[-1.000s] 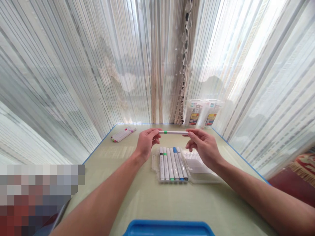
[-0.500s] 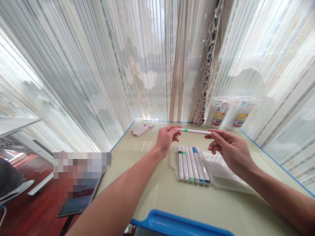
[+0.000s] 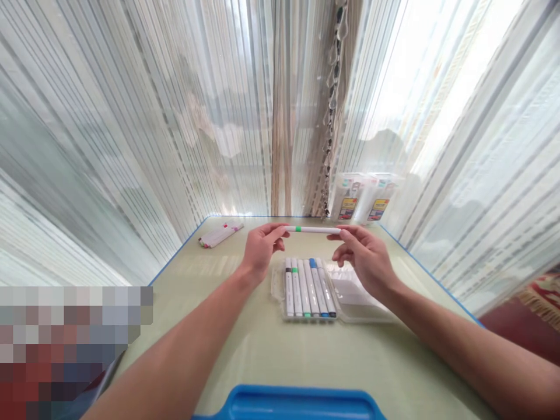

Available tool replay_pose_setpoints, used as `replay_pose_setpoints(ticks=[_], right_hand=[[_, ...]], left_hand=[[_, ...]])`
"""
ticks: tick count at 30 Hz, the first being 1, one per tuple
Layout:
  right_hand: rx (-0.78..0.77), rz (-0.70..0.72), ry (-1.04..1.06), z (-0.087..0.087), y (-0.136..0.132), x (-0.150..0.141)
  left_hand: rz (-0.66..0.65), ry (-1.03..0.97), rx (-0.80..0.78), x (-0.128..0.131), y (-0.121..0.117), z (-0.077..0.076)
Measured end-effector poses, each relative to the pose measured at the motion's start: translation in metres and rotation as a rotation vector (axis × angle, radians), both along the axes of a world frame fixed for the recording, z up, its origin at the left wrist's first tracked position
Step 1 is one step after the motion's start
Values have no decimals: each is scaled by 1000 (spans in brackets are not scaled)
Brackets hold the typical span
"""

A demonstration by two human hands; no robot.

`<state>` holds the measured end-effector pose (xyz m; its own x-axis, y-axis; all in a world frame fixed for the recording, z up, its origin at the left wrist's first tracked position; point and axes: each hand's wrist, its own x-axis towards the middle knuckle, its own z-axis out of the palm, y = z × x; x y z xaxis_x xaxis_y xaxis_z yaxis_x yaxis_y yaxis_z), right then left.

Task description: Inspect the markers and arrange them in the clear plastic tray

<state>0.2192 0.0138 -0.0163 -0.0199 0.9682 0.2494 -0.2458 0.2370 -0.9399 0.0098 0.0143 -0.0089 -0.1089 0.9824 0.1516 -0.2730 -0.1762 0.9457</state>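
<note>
I hold a white marker with a green band (image 3: 311,230) level above the table, one end in each hand. My left hand (image 3: 260,248) pinches its left end. My right hand (image 3: 366,259) pinches its right end. Below it lies an open clear plastic case (image 3: 350,294) with several markers (image 3: 308,286) side by side in its left half.
A small bunch of markers (image 3: 219,234) lies at the far left of the pale green table (image 3: 271,350). Two marker packs (image 3: 364,201) lean on the sheer curtain at the back right. A blue tray rim (image 3: 291,402) is at the near edge.
The view swung left and back again. Both hands have kept the marker level over the case, hardly moving.
</note>
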Motion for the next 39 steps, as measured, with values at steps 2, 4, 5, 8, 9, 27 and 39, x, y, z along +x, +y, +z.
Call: replay_pose_setpoints(ticks=[2, 4, 5, 8, 9, 27, 39], right_hand=[[-3, 9, 8, 0, 1, 0], [-3, 16, 18, 1, 1, 0], [-2, 17, 23, 1, 1, 0], [0, 20, 33, 1, 0, 0], [2, 21, 33, 1, 0, 0], [26, -28, 12, 2, 1, -1], [21, -37, 11, 3, 1, -1]], left_hand=[[4, -6, 1, 0, 0, 0], [6, -15, 5, 0, 0, 0], [6, -18, 8, -1, 0, 0], [1, -18, 11, -1, 1, 0], [-1, -15, 10, -1, 1, -1], [44, 46, 33, -3, 5, -4], [68, 110, 56, -4, 6, -6]])
